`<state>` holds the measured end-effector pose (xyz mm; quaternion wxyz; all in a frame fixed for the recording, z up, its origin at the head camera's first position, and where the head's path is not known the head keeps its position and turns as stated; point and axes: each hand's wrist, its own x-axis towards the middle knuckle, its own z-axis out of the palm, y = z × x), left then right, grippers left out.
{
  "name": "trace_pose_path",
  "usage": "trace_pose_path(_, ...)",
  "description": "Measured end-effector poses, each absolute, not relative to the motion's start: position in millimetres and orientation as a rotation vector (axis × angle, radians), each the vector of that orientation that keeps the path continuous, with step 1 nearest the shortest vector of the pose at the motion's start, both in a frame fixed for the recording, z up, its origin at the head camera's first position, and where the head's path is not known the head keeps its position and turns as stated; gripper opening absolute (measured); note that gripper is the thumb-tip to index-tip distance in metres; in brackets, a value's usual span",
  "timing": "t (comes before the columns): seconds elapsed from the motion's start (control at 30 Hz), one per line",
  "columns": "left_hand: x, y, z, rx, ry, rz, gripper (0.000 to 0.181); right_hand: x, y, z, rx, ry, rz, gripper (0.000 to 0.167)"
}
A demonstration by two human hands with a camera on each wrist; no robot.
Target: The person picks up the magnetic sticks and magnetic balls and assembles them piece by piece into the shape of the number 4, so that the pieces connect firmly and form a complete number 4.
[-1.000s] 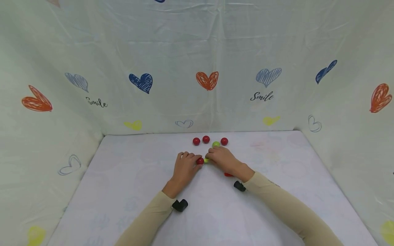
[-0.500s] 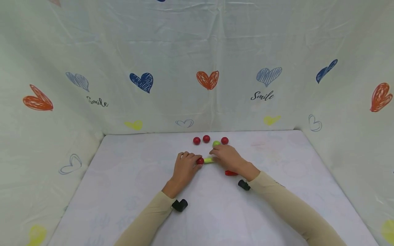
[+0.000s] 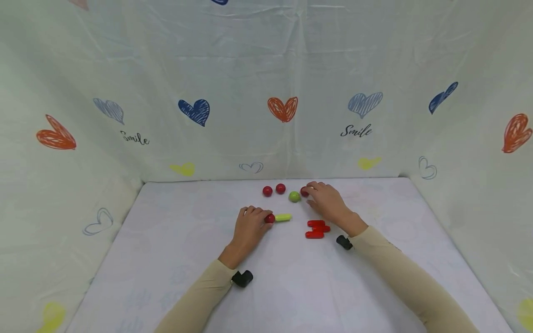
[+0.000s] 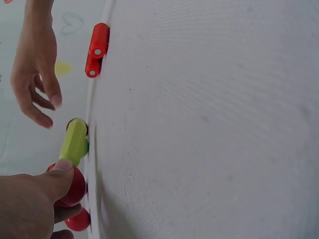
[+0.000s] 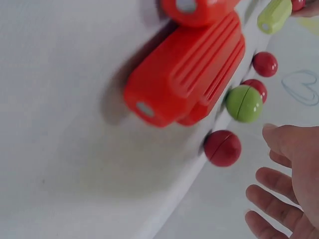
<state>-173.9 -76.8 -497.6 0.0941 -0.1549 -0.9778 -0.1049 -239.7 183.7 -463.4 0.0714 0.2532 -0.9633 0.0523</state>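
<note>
My left hand (image 3: pixel 248 229) pinches a red ball (image 3: pixel 269 218) between thumb and fingers; a yellow-green ribbed stick (image 3: pixel 283 217) extends from the ball's right side. In the left wrist view the thumb lies on the red ball (image 4: pixel 75 188), beside the stick (image 4: pixel 74 141). Spread and holding nothing, my right hand (image 3: pixel 330 203) is over another red ball (image 3: pixel 304 191) at the right end of the back group. The right wrist view shows a gap between that ball (image 5: pixel 223 148) and my right hand (image 5: pixel 299 184).
Two red balls (image 3: pixel 267 191) (image 3: pixel 281 188) and a green ball (image 3: pixel 294 196) lie at the back of the white table (image 3: pixel 200 208). Several red ribbed sticks (image 3: pixel 314 235) lie close together right of the yellow-green stick. A white curtain (image 3: pixel 233 55) stands behind.
My right hand has left the yellow-green stick and moved right and back to the rightmost red ball, uncovering the red sticks and green ball. My left hand stays in place.
</note>
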Motion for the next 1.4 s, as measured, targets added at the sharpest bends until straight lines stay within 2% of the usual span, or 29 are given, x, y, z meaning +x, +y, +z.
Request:
trace_pose_path(0.3, -172, -78, -499, -0.467, -2.896, -0.348, 0.038, -254, 195, -471, 0.639, -2.979, 0.092, 0.048)
trace_pose_path(0.67, -170, -82, -496, -0.505, -2.858, -0.406, 0.037, -267, 206, -481, 0.635, -3.021, 0.078, 0.045)
trace_pose_path(1.2, -169, -83, -497, -0.508, -2.847, -0.406, 0.036, -275, 186, -480, 0.704, -2.991, 0.139, 0.048)
trace_pose_path(1.4, -170, -83, -498, -0.506, -2.84, -0.392, 0.036, -277, 180, -480, 0.713, -2.981, 0.113, 0.041)
